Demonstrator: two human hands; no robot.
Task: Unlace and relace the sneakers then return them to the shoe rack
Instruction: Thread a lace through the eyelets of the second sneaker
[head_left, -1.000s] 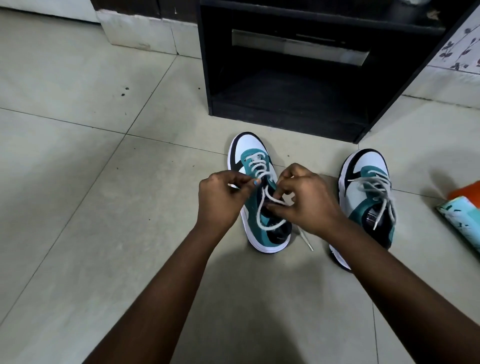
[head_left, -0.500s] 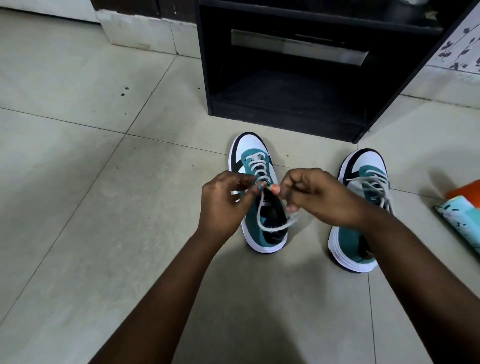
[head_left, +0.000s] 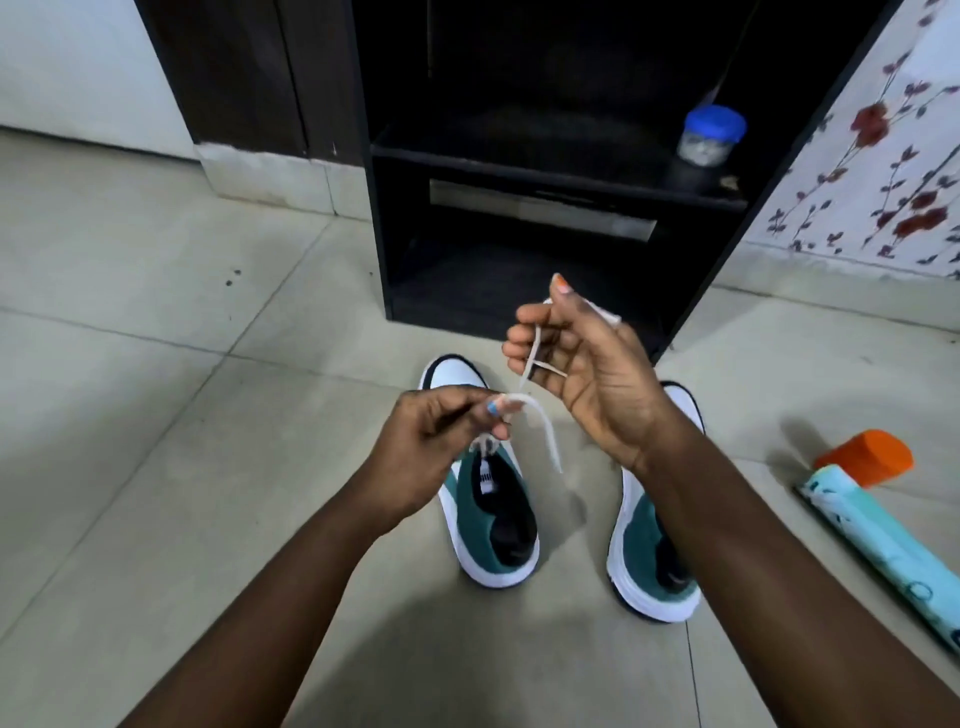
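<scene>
Both sneakers (head_left: 488, 525) stand lengthwise, toes toward the shoe rack (head_left: 519, 218); left hand (head_left: 436, 447) fingers pinch the lace (head_left: 540, 431), right hand (head_left: 582, 364) fingers curl round it

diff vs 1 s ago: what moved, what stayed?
The right hand rose off the left teal-and-white sneaker, drawing the white shoelace up and away; its grip on the lace held. The left hand kept pinching the lace low over the sneaker. Both sneakers stayed on the tiled floor before the black shoe rack.
</scene>
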